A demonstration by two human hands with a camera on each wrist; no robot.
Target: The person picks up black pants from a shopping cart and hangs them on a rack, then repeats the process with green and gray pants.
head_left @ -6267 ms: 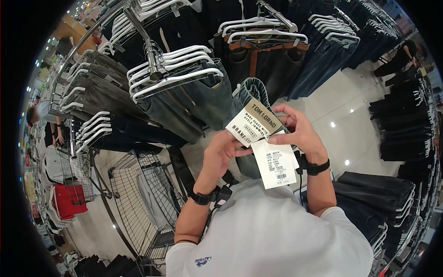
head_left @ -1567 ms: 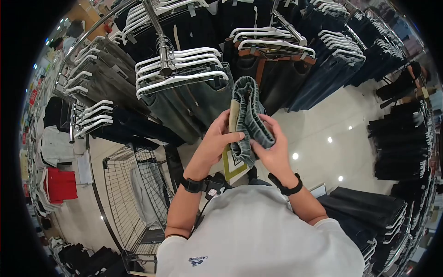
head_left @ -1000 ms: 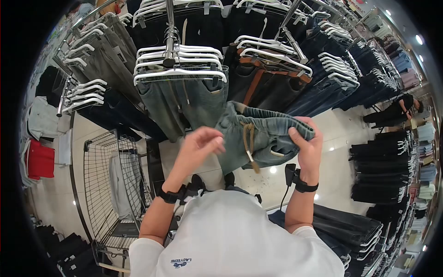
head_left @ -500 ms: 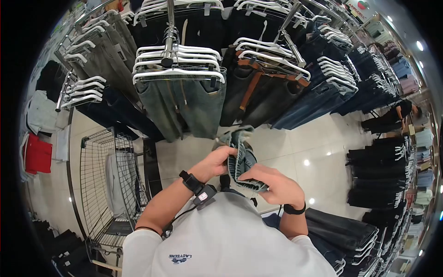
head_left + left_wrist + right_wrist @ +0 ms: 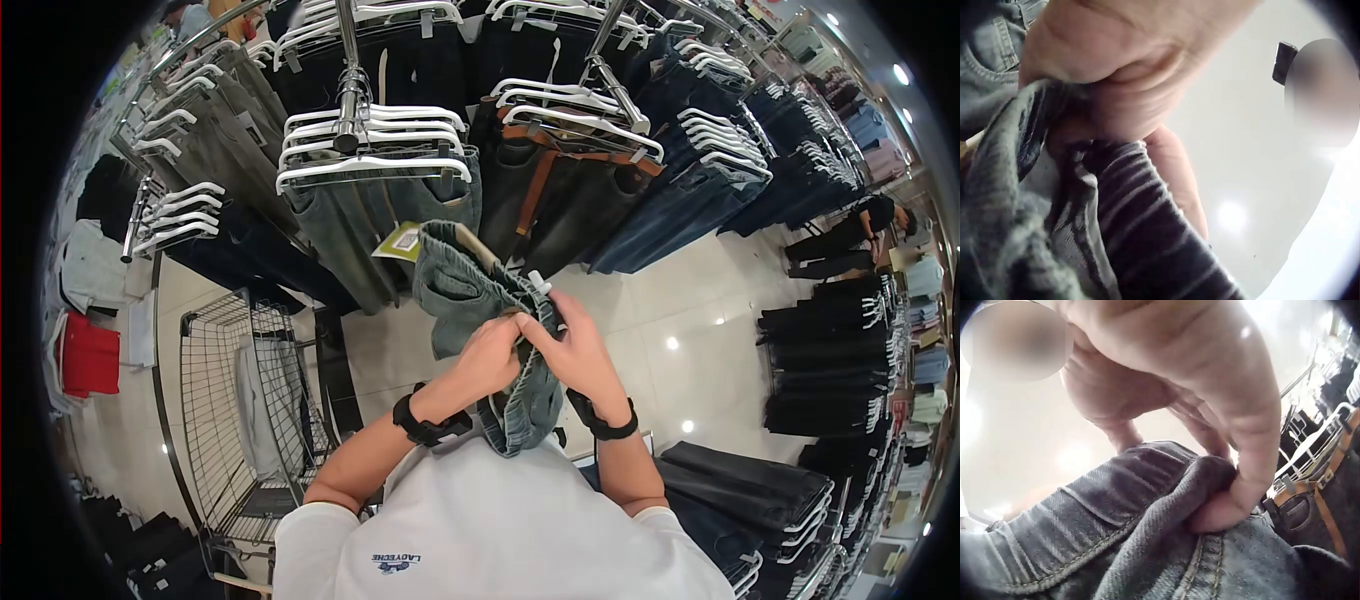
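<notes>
Both hands hold a pair of washed blue-green jeans [image 5: 452, 297] with a gathered elastic waistband in front of the chest. My left hand [image 5: 487, 357] grips the waistband, and in the left wrist view the fingers of the left hand [image 5: 1129, 81] dip into its folds. Right beside it, my right hand [image 5: 578, 355] pinches the same band. In the right wrist view, digits of the right hand [image 5: 1222, 400] pinch a fold of the jeans [image 5: 1104, 512]. A green-edged card tag [image 5: 400, 241] sticks out at the far left of the jeans.
Jeans on white hangers [image 5: 375, 165] hang ahead, beside dark pants with a brown belt [image 5: 535, 190]. A wire shopping cart [image 5: 215, 400] holding a grey garment stands at left. Dark folded pants [image 5: 745, 475] lie at lower right. Another person [image 5: 868, 232] is far right.
Earlier both hands held the paper labels; later the jeans were turned about, the left hand briefly off them. Now the hands have come together at the waistband, and the green-edged tag shows at left.
</notes>
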